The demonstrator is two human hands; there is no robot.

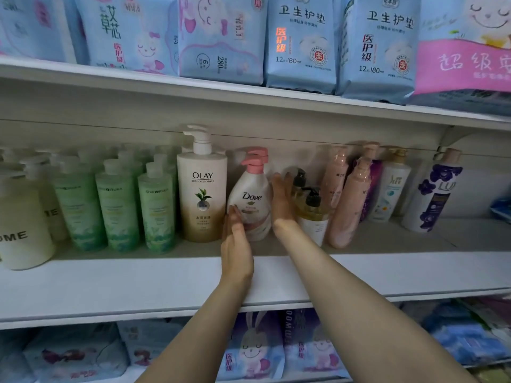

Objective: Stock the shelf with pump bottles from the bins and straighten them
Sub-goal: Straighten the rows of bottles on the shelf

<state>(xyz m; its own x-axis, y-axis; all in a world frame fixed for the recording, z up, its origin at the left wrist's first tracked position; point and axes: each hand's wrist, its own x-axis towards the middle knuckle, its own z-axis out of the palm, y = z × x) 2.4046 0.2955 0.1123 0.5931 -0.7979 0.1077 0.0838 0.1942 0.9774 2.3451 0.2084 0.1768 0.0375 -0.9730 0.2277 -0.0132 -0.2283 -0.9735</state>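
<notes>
The Dove bottle (pixel 253 200) stands on the shelf (pixel 166 283) between my flat, spread hands, left hand (pixel 236 244) and right hand (pixel 282 200) touching its sides. I'd nudge gently so its label faces front, beside the Olay bottle (pixel 201 189).

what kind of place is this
Most likely a shop's personal-care aisle: white tiered shelving, a row of identical green pump bottles beside the white Dove pump bottle, and blue packaged sanitary pads above.
</notes>
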